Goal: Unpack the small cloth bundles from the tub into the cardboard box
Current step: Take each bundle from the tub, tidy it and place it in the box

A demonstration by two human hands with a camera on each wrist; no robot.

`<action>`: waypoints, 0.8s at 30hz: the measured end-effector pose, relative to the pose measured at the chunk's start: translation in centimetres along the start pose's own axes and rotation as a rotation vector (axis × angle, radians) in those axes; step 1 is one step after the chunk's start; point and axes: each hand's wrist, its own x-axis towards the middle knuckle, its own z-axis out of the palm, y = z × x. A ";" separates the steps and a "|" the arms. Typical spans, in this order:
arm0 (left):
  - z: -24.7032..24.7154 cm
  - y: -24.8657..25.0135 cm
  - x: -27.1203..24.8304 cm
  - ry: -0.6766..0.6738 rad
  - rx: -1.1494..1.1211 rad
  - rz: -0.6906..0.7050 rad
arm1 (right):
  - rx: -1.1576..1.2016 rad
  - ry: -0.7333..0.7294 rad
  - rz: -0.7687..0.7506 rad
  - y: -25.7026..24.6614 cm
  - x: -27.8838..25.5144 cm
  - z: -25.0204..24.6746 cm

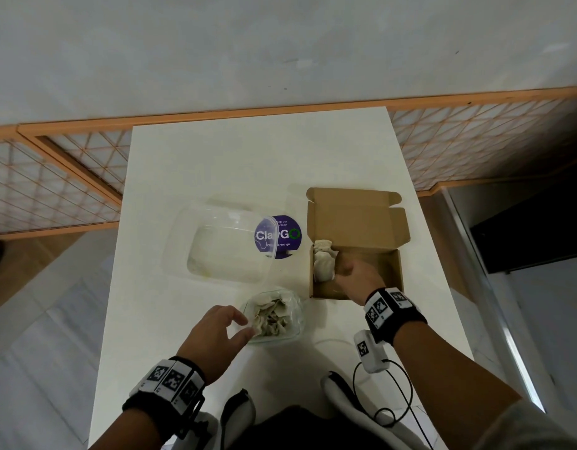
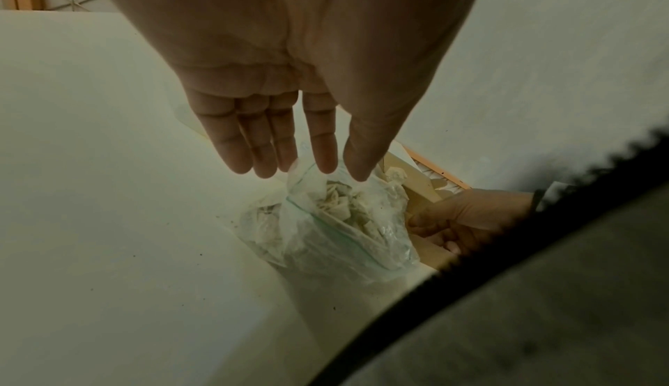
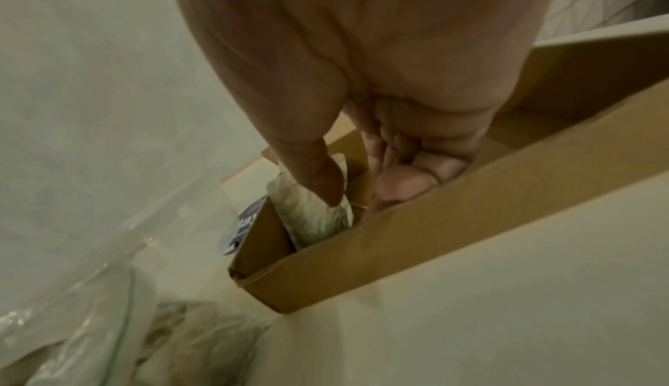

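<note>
Head view, right hand [image 1: 358, 279] inside cardboard box [image 1: 398, 271]

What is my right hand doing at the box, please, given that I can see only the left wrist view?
Observer: The right hand is down inside the cardboard box, its thumb touching a cloth bundle at the box's left end.
Operator: Is the box's flap out of the way?
Observer: Yes, the flap stands open on the far side.
Operator: Is anything else near the tub?
Observer: A large clear plastic container lies on the table beyond the tub, left of the box.
</note>
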 end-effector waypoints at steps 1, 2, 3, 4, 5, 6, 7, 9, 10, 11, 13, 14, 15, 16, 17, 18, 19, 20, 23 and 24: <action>0.0 0.0 0.0 -0.003 0.003 0.001 | -0.025 -0.008 -0.009 -0.4 0.0 0.1; 0.1 0.0 0.0 -0.003 0.007 0.001 | -0.055 -0.022 -0.028 -0.8 -0.2 0.2; 0.1 0.0 0.0 -0.004 0.011 0.000 | -0.081 -0.040 -0.056 -1.2 -0.3 0.2; 0.1 0.0 0.1 -0.006 0.017 0.001 | -0.104 -0.048 -0.078 -1.6 -0.4 0.2; 0.2 0.1 0.1 -0.008 0.021 0.003 | -0.122 -0.036 -0.089 -1.9 -0.7 0.2; 0.2 0.2 0.1 -0.011 0.020 0.002 | -0.117 -0.010 -0.086 -2.3 -1.2 0.0; 0.1 0.3 0.1 -0.015 0.012 -0.004 | -0.091 0.021 -0.083 -2.5 -1.5 -0.2; 0.0 0.4 0.3 -0.032 -0.019 -0.024 | -0.073 0.074 -0.094 -2.7 -2.5 -0.8; 0.0 0.4 0.3 -0.043 -0.035 -0.033 | -0.105 0.104 -0.114 -2.8 -3.1 -1.1; 0.0 0.5 0.4 -0.055 -0.047 -0.042 | -0.140 0.134 -0.150 -3.0 -3.8 -1.3; 0.1 0.7 0.5 -0.073 -0.050 -0.058 | -0.151 0.161 -0.292 -3.7 -5.5 -1.3; 0.1 0.8 0.5 -0.078 -0.045 -0.067 | -0.148 0.124 -0.385 -4.2 -6.5 -1.0; 0.2 1.0 0.5 -0.077 -0.038 -0.075 | -0.158 0.071 -0.480 -4.7 -7.4 -0.5; 0.2 1.1 0.5 -0.073 -0.031 -0.080 | -0.186 0.005 -0.565 -5.3 -8.3 0.2; 0.2 1.2 0.6 -0.067 -0.023 -0.082 | -0.241 -0.054 -0.633 -5.6 -8.9 1.0; 0.3 1.3 0.6 -0.060 -0.016 -0.081 | -0.302 -0.098 -0.682 -5.9 -9.2 1.7; 0.3 1.3 0.7 -0.056 -0.010 -0.079 | -0.355 -0.120 -0.717 -6.2 -9.3 2.5; 0.4 1.3 0.7 -0.054 -0.007 -0.078 | -0.392 -0.135 -0.736 -6.5 -9.2 3.1; 0.4 1.1 0.8 -0.053 0.003 -0.076 | -0.460 -0.163 -0.780 -7.2 -8.7 5.0; 0.4 1.0 0.9 -0.052 0.011 -0.072 | -0.502 -0.164 -0.798 -7.4 -8.6 5.7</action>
